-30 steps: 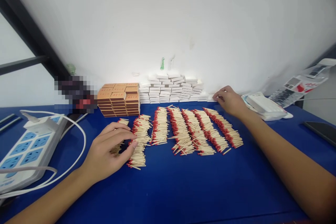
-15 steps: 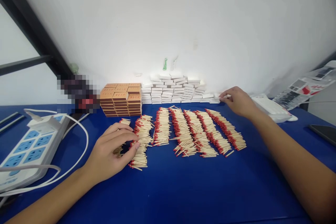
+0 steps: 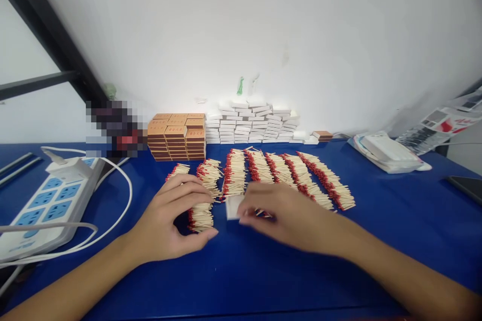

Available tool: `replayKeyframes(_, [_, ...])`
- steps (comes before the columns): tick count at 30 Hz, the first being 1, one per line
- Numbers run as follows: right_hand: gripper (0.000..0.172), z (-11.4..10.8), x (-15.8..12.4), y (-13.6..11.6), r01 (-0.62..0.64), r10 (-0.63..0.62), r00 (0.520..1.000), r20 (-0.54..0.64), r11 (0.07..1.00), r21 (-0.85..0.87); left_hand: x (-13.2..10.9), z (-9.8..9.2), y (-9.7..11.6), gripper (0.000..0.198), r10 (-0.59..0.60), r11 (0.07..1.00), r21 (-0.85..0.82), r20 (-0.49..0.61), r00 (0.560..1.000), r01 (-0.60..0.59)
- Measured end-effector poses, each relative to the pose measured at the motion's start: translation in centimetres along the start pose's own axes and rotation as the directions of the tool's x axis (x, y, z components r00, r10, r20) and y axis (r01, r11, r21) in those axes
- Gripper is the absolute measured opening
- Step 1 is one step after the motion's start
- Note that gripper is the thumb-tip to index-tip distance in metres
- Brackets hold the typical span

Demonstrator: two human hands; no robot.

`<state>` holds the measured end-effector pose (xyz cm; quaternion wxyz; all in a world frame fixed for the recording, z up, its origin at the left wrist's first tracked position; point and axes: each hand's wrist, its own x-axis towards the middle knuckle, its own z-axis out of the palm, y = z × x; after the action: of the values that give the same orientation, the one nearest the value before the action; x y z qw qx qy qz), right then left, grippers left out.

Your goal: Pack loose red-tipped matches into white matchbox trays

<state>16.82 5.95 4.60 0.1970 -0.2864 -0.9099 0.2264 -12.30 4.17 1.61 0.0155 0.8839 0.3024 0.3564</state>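
Note:
Several rows of red-tipped matches (image 3: 236, 173) lie on the blue table (image 3: 241, 281). My left hand (image 3: 175, 218) is over the leftmost rows, thumb and fingers apart, with nothing held between them. Between thumb and fingers, my right hand (image 3: 286, 215) grips a small white box (image 3: 232, 207) near the front end of the middle rows. It hides parts of the rows under it. White boxes (image 3: 254, 123) are piled against the wall, left of a single orange-topped box (image 3: 323, 135).
Orange matchboxes (image 3: 176, 136) are stacked at the back left. A power strip (image 3: 48, 205) with white cables lies at the left. White packets (image 3: 386, 152), a clear plastic package (image 3: 444, 120) and a dark phone (image 3: 465, 188) are at the right.
My right hand has come from the far end of the white boxes to the middle, bringing a white box. My left hand has opened wider and shifted slightly right.

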Motion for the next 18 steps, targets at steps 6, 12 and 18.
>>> replayKeyframes(6, [0.007, 3.4, -0.3, -1.4, 0.078, -0.076, 0.991, 0.114, 0.997, -0.011, -0.6, 0.8, 0.9, 0.042, 0.016, 1.0, 0.02, 0.099, 0.995, -0.018])
replayKeyframes(12, [0.01, 3.0, 0.8, 2.1, -0.012, -0.017, 0.987, -0.162, 0.985, -0.172, -0.6, 1.0, 1.0, 0.032, -0.002, 1.0, 0.001, 0.137, 0.991, 0.002])
replayKeyframes(18, [0.014, 3.8, 1.4, 3.4, -0.049, -0.008, 0.989, -0.148, 0.922, -0.383, -0.5, 0.9, 1.3, 0.033, -0.028, 0.999, -0.013, 0.169, 0.985, 0.03])
